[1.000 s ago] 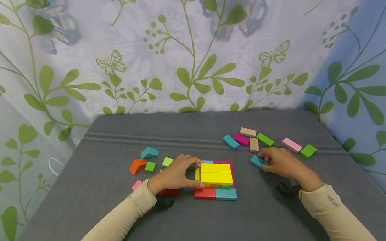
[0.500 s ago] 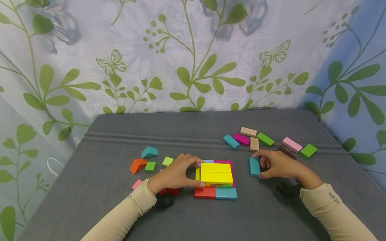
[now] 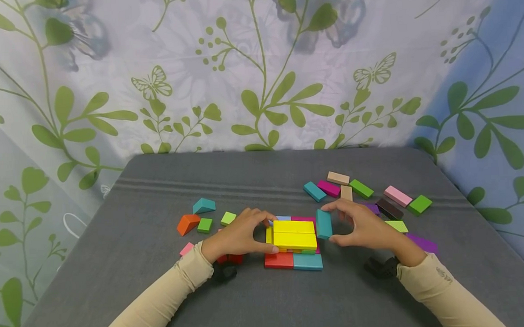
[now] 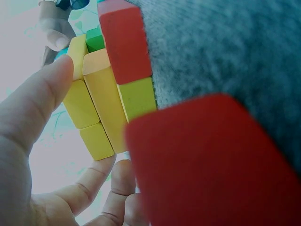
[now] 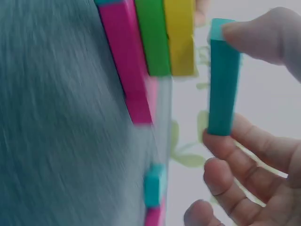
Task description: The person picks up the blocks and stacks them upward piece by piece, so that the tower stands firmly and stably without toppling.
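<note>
In the head view, my right hand (image 3: 364, 225) holds a teal block (image 3: 324, 224) by its two ends, thumb at the near end and fingers at the far end. The teal block is raised beside the right side of a low block stack. Two yellow blocks (image 3: 294, 234) lie side by side on the stack's top. My left hand (image 3: 238, 234) spans their left ends, thumb at the near corner and forefinger at the far one. Below them, a red block (image 3: 279, 260) and a flat teal block (image 3: 308, 262) form the stack's near edge, with magenta along the right side.
Loose blocks lie to the right, among them a pink block (image 3: 398, 196), a dark brown block (image 3: 389, 209) and a purple block (image 3: 422, 243). Left of the stack are an orange block (image 3: 188, 225), a teal wedge (image 3: 204, 205) and small green blocks. A patterned curtain (image 3: 259, 72) hangs behind the grey table (image 3: 159, 186).
My right hand has turned the teal block upright in view, lifted it and carried it left to the stack's right side. My left hand has stayed at the yellow blocks.
</note>
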